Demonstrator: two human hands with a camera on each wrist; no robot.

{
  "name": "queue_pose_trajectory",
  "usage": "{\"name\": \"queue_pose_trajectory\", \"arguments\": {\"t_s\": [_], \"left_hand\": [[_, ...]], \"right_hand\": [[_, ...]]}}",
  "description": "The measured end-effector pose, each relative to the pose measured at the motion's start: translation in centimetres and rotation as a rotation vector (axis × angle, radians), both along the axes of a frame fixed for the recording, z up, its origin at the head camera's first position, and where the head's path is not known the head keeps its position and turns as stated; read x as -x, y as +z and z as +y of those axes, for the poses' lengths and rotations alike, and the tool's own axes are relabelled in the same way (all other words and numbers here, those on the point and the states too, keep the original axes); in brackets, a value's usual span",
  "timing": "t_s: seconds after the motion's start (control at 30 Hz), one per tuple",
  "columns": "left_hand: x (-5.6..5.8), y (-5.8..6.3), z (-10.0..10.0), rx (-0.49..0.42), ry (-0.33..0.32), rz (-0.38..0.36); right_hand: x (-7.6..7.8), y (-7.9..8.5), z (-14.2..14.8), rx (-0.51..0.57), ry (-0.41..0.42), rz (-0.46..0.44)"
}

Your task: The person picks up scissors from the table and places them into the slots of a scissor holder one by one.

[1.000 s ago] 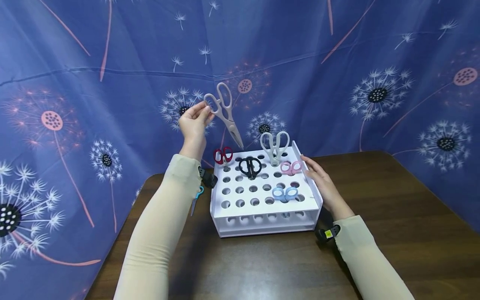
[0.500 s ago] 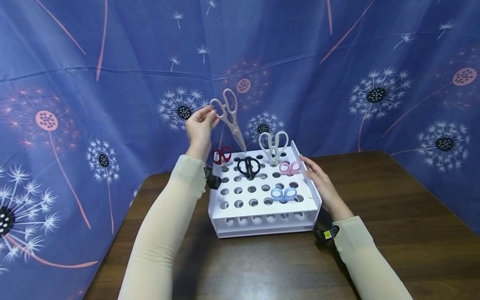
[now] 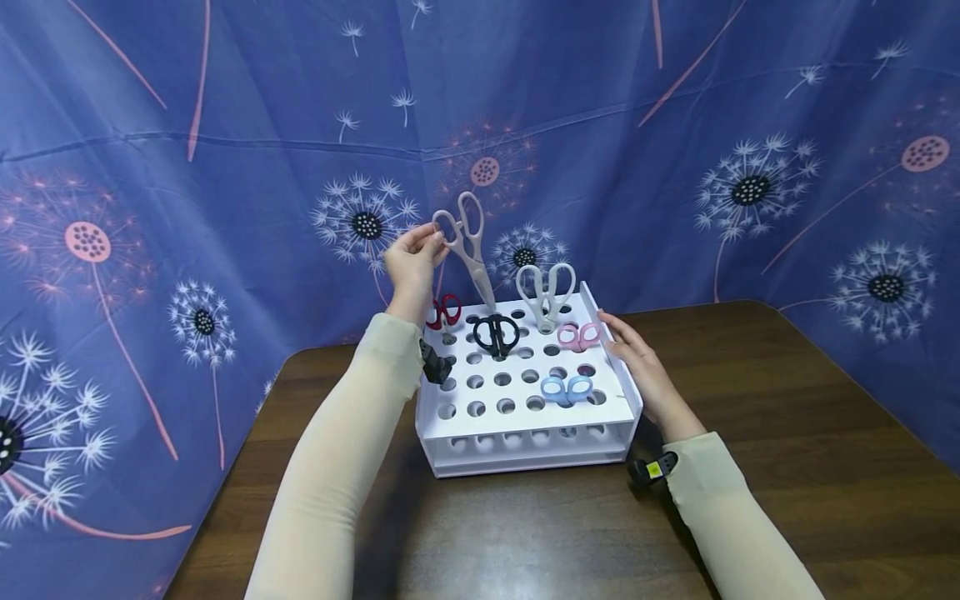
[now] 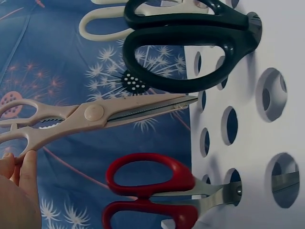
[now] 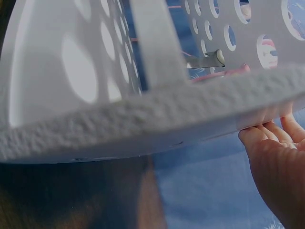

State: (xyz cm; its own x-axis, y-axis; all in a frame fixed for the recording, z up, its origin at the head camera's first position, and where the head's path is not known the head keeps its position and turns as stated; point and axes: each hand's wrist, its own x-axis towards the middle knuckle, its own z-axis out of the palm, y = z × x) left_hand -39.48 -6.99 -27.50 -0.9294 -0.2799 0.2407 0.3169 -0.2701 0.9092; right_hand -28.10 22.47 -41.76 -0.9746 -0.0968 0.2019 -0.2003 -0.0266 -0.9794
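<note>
My left hand (image 3: 412, 265) pinches one handle loop of the beige-pink scissors (image 3: 476, 260), which hang tip down over the back rows of the white holed rack (image 3: 525, 421). In the left wrist view the scissors' tip (image 4: 193, 99) is right by a hole of the rack, between the black scissors (image 4: 190, 28) and the red scissors (image 4: 147, 188). My right hand (image 3: 648, 379) rests against the rack's right side panel, its fingers stretched along the outside, as the right wrist view also shows at the hand (image 5: 279, 157).
White scissors (image 3: 546, 304), pink scissors (image 3: 579, 336) and light blue scissors (image 3: 566, 390) stand in the rack, handles up. The rack sits on a brown wooden table (image 3: 750, 433). A blue dandelion-print cloth (image 3: 637, 183) hangs behind.
My left hand has moved right and down, bringing the beige-pink scissors' tip lower over the back of the rack. Small teal scissors on the table are now hidden by the left arm. The right hand stays put.
</note>
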Motion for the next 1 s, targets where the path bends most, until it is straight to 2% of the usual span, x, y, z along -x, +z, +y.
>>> {"name": "queue_pose_trajectory", "arguments": {"t_s": [0.27,0.67,1.0], "left_hand": [[0.1,-0.7,0.5,-0.024,-0.013,-0.025],[0.1,-1.6,0.5,0.025,0.004,-0.084],[0.2,-2.1,0.2,0.055,-0.014,-0.074]], "right_hand": [[0.0,0.0,0.0,-0.004,-0.004,0.000],[0.0,0.1,0.0,0.003,-0.002,-0.001],[0.0,0.1,0.1,0.027,0.014,0.008]]}}
